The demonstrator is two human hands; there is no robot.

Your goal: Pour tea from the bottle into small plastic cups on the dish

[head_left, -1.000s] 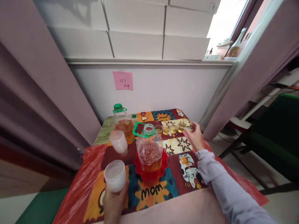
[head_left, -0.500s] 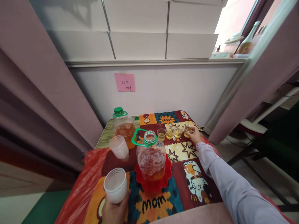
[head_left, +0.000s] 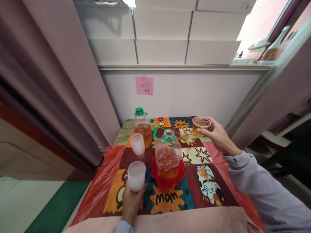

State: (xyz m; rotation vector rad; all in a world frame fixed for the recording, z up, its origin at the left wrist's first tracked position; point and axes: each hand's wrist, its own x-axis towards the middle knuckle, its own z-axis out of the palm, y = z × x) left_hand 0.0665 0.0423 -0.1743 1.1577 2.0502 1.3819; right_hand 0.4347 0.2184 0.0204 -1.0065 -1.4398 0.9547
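Note:
My left hand [head_left: 132, 199] is wrapped round a stack of clear plastic cups [head_left: 136, 176] at the front left of the table. My right hand [head_left: 220, 136] grips a clear plastic cup [head_left: 201, 126] of amber liquid, raised above the table at the right. Beneath and left of it stand several small cups [head_left: 184, 138] of pale yellow liquid, partly hidden. Between my hands, an uncapped jug [head_left: 168, 158] with a green handle holds some amber liquid and sits in a red scalloped dish [head_left: 167, 182].
Behind to the left are a capped jug [head_left: 143, 131] of amber liquid and another cup stack [head_left: 137, 144]. A patterned mat [head_left: 170, 202] covers the red-sheeted table [head_left: 93, 189]. A wall with a pink note [head_left: 144, 85] stands behind, and curtains [head_left: 97, 77] flank it.
My right hand has lifted the cup of amber liquid up off the row at the back right. My left hand still holds the cup stack. The camera view has shifted left.

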